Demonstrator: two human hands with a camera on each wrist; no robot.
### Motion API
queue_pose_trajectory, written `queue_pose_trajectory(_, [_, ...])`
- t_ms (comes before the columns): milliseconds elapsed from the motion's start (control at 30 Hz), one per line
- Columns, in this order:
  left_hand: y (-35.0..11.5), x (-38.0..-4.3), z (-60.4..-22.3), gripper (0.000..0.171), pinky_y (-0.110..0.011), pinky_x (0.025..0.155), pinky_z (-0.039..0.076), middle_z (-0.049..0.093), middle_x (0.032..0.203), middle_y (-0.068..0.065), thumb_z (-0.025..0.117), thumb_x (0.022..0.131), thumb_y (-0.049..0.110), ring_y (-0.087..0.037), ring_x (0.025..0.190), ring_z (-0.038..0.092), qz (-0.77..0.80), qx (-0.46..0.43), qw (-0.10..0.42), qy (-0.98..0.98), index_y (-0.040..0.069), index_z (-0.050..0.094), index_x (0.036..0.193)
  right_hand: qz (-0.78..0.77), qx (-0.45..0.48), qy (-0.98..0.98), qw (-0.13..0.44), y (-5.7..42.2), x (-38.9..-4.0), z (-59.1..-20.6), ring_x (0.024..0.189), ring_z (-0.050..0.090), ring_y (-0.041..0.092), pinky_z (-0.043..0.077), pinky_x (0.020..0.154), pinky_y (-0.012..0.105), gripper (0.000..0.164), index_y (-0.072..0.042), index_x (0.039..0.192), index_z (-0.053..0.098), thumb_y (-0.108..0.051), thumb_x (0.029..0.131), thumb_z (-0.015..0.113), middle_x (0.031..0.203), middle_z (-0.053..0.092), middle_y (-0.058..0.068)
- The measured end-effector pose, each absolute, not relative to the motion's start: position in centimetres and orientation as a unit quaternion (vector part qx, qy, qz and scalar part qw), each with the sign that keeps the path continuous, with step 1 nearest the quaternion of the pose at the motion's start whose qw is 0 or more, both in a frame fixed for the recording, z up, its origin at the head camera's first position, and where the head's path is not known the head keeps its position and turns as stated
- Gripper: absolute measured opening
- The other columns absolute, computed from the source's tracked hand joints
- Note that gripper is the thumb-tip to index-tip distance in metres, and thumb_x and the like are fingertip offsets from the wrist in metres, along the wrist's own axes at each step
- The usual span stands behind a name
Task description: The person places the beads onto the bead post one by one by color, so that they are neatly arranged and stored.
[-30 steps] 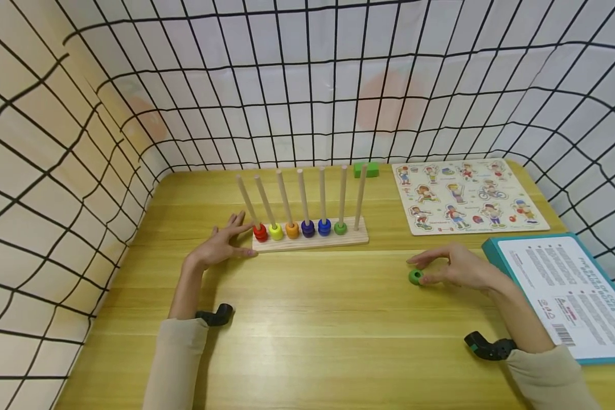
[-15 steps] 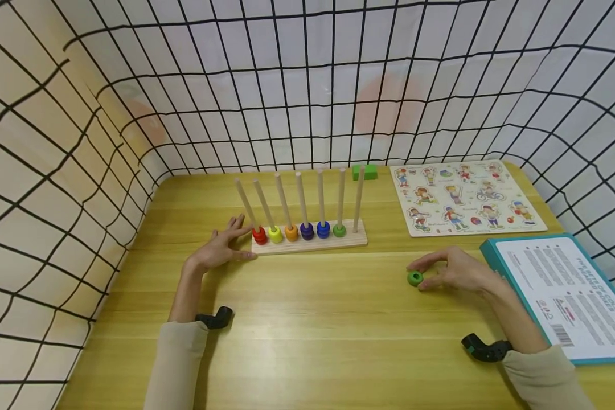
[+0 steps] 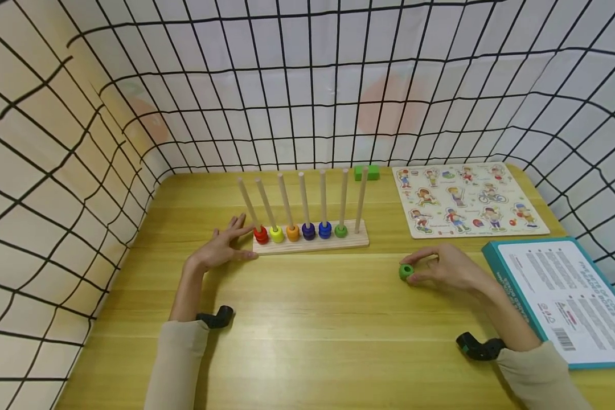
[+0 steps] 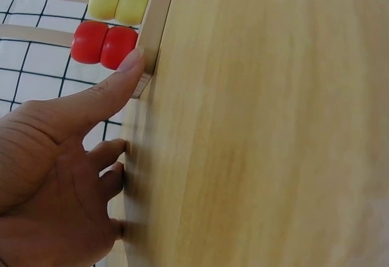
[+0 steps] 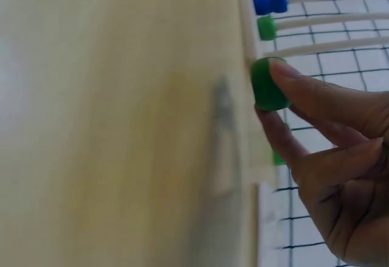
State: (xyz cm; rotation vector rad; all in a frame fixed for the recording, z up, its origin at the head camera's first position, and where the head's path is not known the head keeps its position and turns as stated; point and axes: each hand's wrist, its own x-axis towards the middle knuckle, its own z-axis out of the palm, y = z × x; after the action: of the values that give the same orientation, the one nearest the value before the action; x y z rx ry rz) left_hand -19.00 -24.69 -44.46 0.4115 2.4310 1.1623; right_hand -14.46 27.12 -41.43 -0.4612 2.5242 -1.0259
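Note:
A wooden stand with several upright pegs lies across the table. Red, yellow, orange, purple and blue beads sit low on its pegs, and a single green bead sits further right. The rightmost peg carries none. At the stand's left end my left hand rests with fingers spread, its thumb touching the base beside the red beads. Between thumb and forefinger, my right hand pinches a loose green bead, off to the stand's right.
A green block lies by the black net at the back. On the right are a picture puzzle board and, nearer, a blue-edged white box. Netting encloses the table's back and sides.
My right hand has gripped the green bead, which now tilts in its fingers, and has shifted slightly left and away from me. My left hand and the stand stay put.

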Motion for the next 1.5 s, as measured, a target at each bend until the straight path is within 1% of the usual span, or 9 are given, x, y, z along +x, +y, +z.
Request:
queue_pose_trajectory(100, [-24.7, -19.1, -44.5, 0.078, -0.07, 0.118, -0.027, -0.011, 0.174, -0.018, 0.073, 0.097, 0.022, -0.037, 0.159, -0.022, 0.416, 0.149, 0.207, 0.873, 0.01, 0.033, 0.162, -0.404, -0.173, 0.883, 0.167, 26.8, -15.1, -40.1, 0.059, 0.049, -0.003, 0.036, 0.054, 0.02, 0.033, -0.011, 0.12, 0.078, -0.023, 0.089, 0.081, 0.124, 0.074, 0.018])
queue_pose_trajectory(200, [-24.7, -19.1, -44.5, 0.078, -0.07, 0.118, -0.027, -0.011, 0.174, -0.017, 0.073, 0.097, 0.022, -0.037, 0.16, -0.023, 0.416, 0.148, 0.208, 0.873, 0.01, 0.033, 0.162, -0.436, -0.178, 0.871, 0.142, 26.3, -15.9, -38.2, 0.076, 0.069, 0.014, 0.047, 0.06, 0.03, 0.034, -0.009, 0.124, 0.076, -0.02, 0.092, 0.078, 0.091, 0.078, 0.015])
queue_pose_trajectory(267, [-24.7, -19.1, -44.4, 0.078, -0.069, 0.118, -0.027, -0.011, 0.174, -0.017, 0.074, 0.097, 0.021, -0.037, 0.16, -0.023, 0.415, 0.148, 0.208, 0.873, 0.01, 0.033, 0.162, -0.454, -0.167, 0.866, 0.129, 25.9, -16.4, -36.7, 0.107, 0.072, 0.028, 0.058, 0.087, 0.038, 0.035, -0.009, 0.126, 0.075, -0.02, 0.093, 0.078, 0.072, 0.073, 0.009])
queue_pose_trajectory(333, [-24.7, -19.1, -44.4, 0.078, -0.069, 0.118, -0.027, -0.011, 0.174, -0.017, 0.074, 0.096, 0.021, -0.036, 0.16, -0.023, 0.413, 0.147, 0.207, 0.874, 0.01, 0.032, 0.162, -0.462, -0.159, 0.866, 0.104, 25.4, -17.0, -35.2, 0.106, 0.072, 0.03, 0.057, 0.086, 0.042, 0.035, -0.009, 0.128, 0.074, -0.019, 0.094, 0.077, 0.073, 0.072, 0.001])
queue_pose_trajectory(400, [-24.7, -19.1, -44.3, 0.078, -0.069, 0.118, -0.027, -0.011, 0.174, -0.017, 0.073, 0.096, 0.021, -0.036, 0.16, -0.022, 0.413, 0.146, 0.207, 0.875, 0.01, 0.032, 0.162, -0.469, -0.147, 0.867, 0.081, 24.8, -17.6, -33.7, 0.064, 0.06, 0.021, 0.053, 0.063, 0.036, 0.036, -0.01, 0.129, 0.074, -0.02, 0.094, 0.077, 0.086, 0.07, -0.005])
queue_pose_trajectory(433, [-24.7, -19.1, -44.3, 0.079, -0.069, 0.118, -0.027, -0.011, 0.174, -0.017, 0.073, 0.097, 0.022, -0.036, 0.16, -0.022, 0.412, 0.147, 0.207, 0.875, 0.009, 0.032, 0.162, -0.471, -0.142, 0.868, 0.072, 24.5, -17.9, -32.9, 0.066, 0.061, 0.015, 0.054, 0.064, 0.033, 0.036, -0.012, 0.129, 0.074, -0.021, 0.094, 0.077, 0.099, 0.07, -0.006])
queue_pose_trajectory(500, [-24.7, -19.1, -44.3, 0.079, -0.07, 0.118, -0.027, -0.011, 0.174, -0.017, 0.073, 0.097, 0.022, -0.036, 0.16, -0.022, 0.41, 0.147, 0.207, 0.876, 0.009, 0.032, 0.162, -0.472, -0.135, 0.87, 0.05, 23.7, -18.5, -31.6, 0.048, 0.033, 0.012, 0.032, 0.044, 0.032, 0.036, -0.014, 0.128, 0.074, -0.024, 0.094, 0.078, 0.117, 0.067, -0.007])
queue_pose_trajectory(933, [-24.7, -19.1, -44.1, 0.079, -0.069, 0.119, -0.027, -0.01, 0.174, -0.017, 0.073, 0.097, 0.023, -0.037, 0.16, -0.022, 0.404, 0.146, 0.209, 0.879, 0.01, 0.032, 0.163, -0.499, -0.182, 0.846, 0.043, 18.2, -20.8, -26.5, 0.046, 0.036, 0.006, 0.03, 0.04, 0.023, 0.036, -0.015, 0.13, 0.073, -0.023, 0.096, 0.076, 0.153, 0.056, 0.008])
queue_pose_trajectory(1500, [-24.6, -18.9, -44.2, 0.08, -0.069, 0.119, -0.026, -0.011, 0.174, -0.016, 0.074, 0.096, 0.022, -0.035, 0.16, -0.022, 0.403, 0.142, 0.208, 0.88, 0.01, 0.031, 0.163, -0.43, -0.218, 0.873, 0.077, 15.4, -22.3, -26.9, 0.047, 0.029, 0.006, 0.028, 0.046, 0.021, 0.033, -0.013, 0.127, 0.075, -0.017, 0.095, 0.077, 0.137, 0.066, 0.008])
